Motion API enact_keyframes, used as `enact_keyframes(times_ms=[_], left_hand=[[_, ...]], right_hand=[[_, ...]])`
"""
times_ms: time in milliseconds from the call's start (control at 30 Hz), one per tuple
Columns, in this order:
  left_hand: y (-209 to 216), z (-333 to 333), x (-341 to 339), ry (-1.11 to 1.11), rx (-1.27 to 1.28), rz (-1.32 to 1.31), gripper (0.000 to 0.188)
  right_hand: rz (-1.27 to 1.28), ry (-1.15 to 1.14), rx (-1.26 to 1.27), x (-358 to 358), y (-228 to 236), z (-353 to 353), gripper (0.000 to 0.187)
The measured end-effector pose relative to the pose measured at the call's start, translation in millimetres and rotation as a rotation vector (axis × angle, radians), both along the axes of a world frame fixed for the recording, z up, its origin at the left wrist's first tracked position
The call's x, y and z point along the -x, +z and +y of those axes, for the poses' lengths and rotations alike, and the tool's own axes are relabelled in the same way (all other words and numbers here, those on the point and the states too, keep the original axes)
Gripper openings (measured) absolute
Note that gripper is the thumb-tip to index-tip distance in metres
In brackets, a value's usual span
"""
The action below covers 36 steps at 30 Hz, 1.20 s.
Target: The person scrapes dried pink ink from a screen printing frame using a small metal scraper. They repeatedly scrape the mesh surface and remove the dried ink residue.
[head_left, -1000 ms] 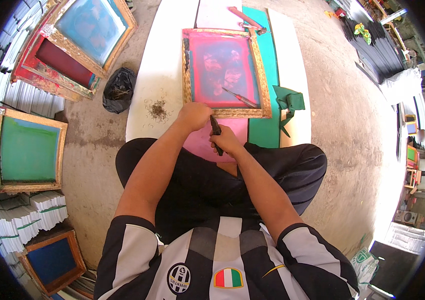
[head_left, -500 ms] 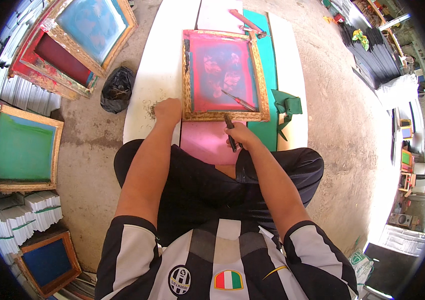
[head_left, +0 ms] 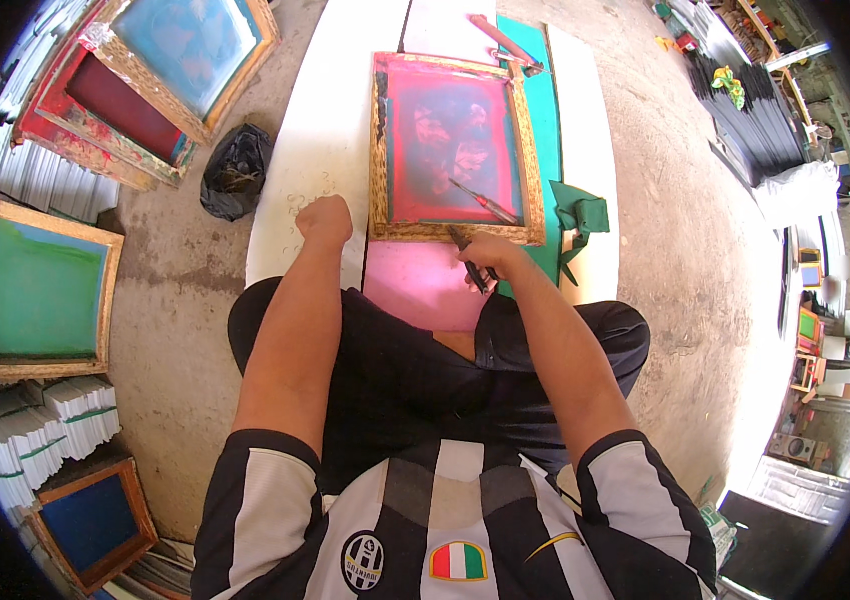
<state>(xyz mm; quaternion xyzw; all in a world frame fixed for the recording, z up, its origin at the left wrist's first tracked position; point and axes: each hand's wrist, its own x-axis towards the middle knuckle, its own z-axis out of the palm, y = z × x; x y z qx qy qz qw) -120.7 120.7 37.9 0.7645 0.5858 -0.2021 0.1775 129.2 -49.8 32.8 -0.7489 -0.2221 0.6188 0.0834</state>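
A wood-framed printing screen [head_left: 457,235] with pink and blue mesh lies on the boards before me. On its mesh rests a slim pointed tool with a reddish handle, like a screwdriver or an awl [head_left: 493,207]. My right hand [head_left: 493,258] is closed around black pliers [head_left: 460,238], their head at the frame's near edge. Left of the frame, my left hand [head_left: 324,221] makes a fist over the white board [head_left: 295,130]; whatever it holds is hidden. Small thin bits, like staples [head_left: 299,204], lie scattered beside that fist.
A reddish-brown long-handled tool [head_left: 505,42] lies past the screen's far right corner. Green cloth [head_left: 581,218] sits at right. A black plastic bag [head_left: 235,172] stands left of the boards. More framed screens [head_left: 45,290] lean against stacked white sheets [head_left: 75,408] at far left.
My left fist has shifted slightly, and the small bits beside it look more spread out. My right hand has moved a little rightward and up with the pliers.
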Motion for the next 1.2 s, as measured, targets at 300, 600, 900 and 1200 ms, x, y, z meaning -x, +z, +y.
enact_keyframes(times_ms=[300,600,900,1200], left_hand=[[-5,0,-4,-0.001,-0.003,0.017,0.028],[-3,-2,-12,-0.026,-0.005,0.003,0.028],[13,-8,-17,-0.029,-0.017,-0.015,0.028],[31,-27,-15,-0.054,-0.070,-0.133,0.026]], right_hand=[[-0.216,0.189,-0.056,5,6,5,0.031],[-0.394,0.120,-0.179,20,-9,-11,0.026],[-0.430,0.137,-0.256,23,-2,-17,0.027],[-0.622,0.196,-0.481,26,-33,-25,0.028]])
